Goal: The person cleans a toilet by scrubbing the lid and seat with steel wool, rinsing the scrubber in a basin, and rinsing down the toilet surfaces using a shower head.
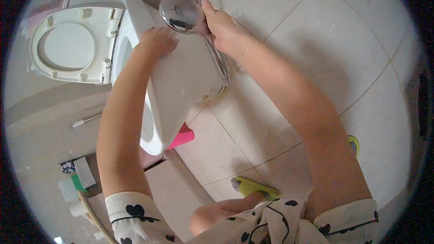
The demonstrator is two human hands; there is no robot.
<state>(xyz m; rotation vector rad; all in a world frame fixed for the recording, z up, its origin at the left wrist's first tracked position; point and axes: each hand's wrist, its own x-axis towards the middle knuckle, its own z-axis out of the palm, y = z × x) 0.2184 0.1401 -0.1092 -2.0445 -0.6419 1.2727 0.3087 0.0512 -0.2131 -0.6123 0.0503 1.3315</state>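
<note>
My right hand [221, 25] is wrapped round the handle of a shiny shower head [179, 11], beside a white toilet [181, 77]. A hose [217, 61] runs down from the handle along the toilet's side. My left hand [158, 40] rests at the toilet's outer surface near the rim, just below the shower head. Its fingers are blurred, and whether they hold anything cannot be made out. The toilet seat [68, 47] is raised, to the left.
A pink object [181, 138] stands behind the toilet's lower end. Green slippers [253, 187] are on the tiled floor [289, 77]. Boxes [85, 172] and containers lie at the lower left. A white-handled brush [79, 123] is at the left.
</note>
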